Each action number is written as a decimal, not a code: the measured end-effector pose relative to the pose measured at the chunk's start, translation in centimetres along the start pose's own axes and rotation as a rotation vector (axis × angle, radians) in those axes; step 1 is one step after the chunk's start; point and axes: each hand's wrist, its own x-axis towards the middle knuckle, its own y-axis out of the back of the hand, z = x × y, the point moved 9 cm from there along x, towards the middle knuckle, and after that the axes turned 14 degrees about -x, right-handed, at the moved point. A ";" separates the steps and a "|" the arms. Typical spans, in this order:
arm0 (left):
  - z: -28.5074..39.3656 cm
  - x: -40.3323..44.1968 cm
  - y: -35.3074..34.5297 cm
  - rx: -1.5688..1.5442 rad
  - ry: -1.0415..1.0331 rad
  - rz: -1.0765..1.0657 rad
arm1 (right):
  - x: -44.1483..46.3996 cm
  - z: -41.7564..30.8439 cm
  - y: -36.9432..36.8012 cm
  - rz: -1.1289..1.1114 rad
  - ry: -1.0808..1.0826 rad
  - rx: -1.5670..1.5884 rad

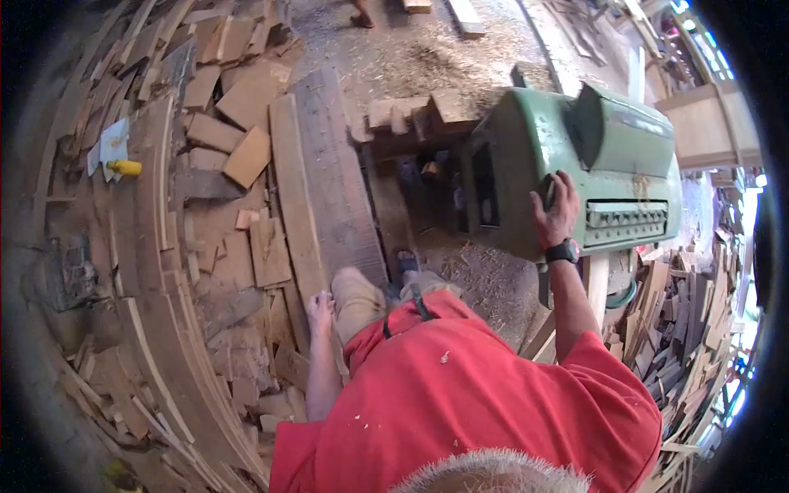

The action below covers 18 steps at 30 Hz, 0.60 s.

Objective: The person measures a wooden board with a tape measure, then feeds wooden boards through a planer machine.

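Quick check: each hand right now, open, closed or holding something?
Left hand: fingers look curled; whether it holds anything cannot be told.
Right hand: open, resting on the green machine.

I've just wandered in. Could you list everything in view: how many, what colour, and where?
Machine: one, green, right of centre
Long plank: one, light brown, left of centre
Offcuts: too many to count, brown, left side
Bottle-like object: one, yellow, far left
Sheet: at least one, whitish, beside the yellow object
Shavings: countless, tan, floor, upper middle
Stacked wood: many pieces, brown and grey, lower right
Another person's foot: one, partly cut off, top edge
Shirt: one, red, bottom centre
Watch: one, black, right wrist
Left hand: one, bare, by the long plank
Right hand: one, bare, on the machine
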 end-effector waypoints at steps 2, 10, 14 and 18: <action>0.2 1.5 1.9 0.125 -0.107 0.043 | 1.3 -1.1 -0.3 0.103 -0.007 0.075; -2.8 8.2 7.7 0.431 -0.056 0.029 | 10.7 -3.8 -4.0 0.086 -0.070 -0.134; 1.6 11.8 7.8 0.313 0.094 0.011 | 11.4 -2.6 -5.5 0.068 -0.173 -0.311; 9.3 14.6 8.8 0.476 0.052 -0.051 | 11.3 -3.1 -6.0 -0.028 -0.202 -0.458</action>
